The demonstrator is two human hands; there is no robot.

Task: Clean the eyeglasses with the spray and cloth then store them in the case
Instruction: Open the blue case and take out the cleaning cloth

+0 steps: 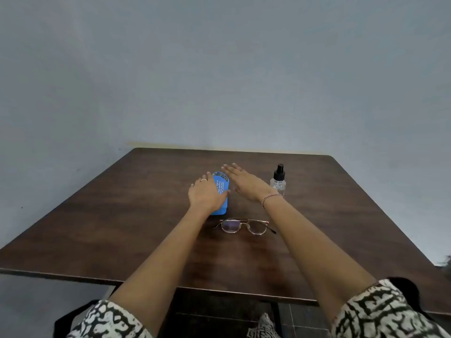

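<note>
A blue glasses case (221,189) with white print lies on the dark wooden table (122,215). My left hand (204,195) rests on the case's left side, fingers wrapped over it. Flat and with fingers spread, my right hand (244,182) hovers just right of the case, holding nothing. The eyeglasses (244,226), thin metal frame, lie folded open on the table nearer to me, between my forearms. A small clear spray bottle (278,180) with a black top stands upright to the right of my right hand. No cloth is visible.
The table's far edge meets a plain grey wall (219,69). Patterned sleeves (380,313) cover my upper arms at the bottom of the view. Dark floor tiles show below the table's near edge.
</note>
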